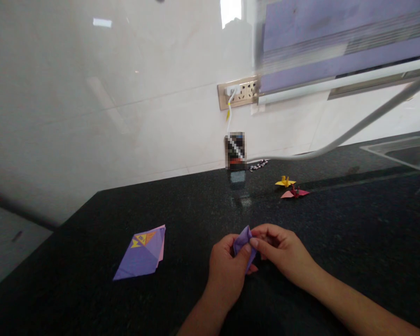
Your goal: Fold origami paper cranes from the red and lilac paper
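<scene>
A small folded piece of purple paper (244, 239) is held between both my hands just above the black counter (353, 233), near its front middle. My left hand (227, 268) grips the paper's lower left side, thumb pressed against it. From the right, my right hand (283, 249) pinches its upper edge with thumb and fingers closed. Much of the paper is hidden by my fingers.
A stack of purple and pink square papers (142, 253) lies to the left. Two finished paper cranes, yellow (284, 182) and red-pink (295, 192), sit at the back right. A small dark device (235, 156) stands by the wall under a socket strip (238, 94). A white cable (353, 133) crosses the right.
</scene>
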Tool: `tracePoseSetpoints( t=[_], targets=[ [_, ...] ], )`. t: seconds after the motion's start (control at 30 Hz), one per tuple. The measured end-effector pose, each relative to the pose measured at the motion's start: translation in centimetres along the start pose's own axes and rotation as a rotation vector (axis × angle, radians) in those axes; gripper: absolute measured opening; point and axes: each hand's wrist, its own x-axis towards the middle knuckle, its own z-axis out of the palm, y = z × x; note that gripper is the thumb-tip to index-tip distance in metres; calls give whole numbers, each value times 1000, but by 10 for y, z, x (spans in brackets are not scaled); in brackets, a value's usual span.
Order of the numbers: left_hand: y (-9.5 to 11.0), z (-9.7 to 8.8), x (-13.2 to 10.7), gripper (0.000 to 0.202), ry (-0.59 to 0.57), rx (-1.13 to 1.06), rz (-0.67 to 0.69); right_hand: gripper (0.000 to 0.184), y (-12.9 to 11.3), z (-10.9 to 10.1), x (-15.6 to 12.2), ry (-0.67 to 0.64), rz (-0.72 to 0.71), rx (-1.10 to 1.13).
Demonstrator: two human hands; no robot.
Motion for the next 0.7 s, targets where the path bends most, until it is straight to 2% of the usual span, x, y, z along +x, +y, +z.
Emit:
tracePoseSetpoints(
  t=[0.1, 0.27, 0.7],
  targets=[
    [0, 1, -1, 23, -4, 83, 17, 14, 0, 0, 1, 20, 2, 59],
    [0, 0, -2, 19, 3, 185, 56, 11, -2, -1, 1, 8, -23, 12],
    [-1, -1, -3, 21, -13, 180, 80, 18, -6, -3, 0, -21, 6, -58]
  ],
)
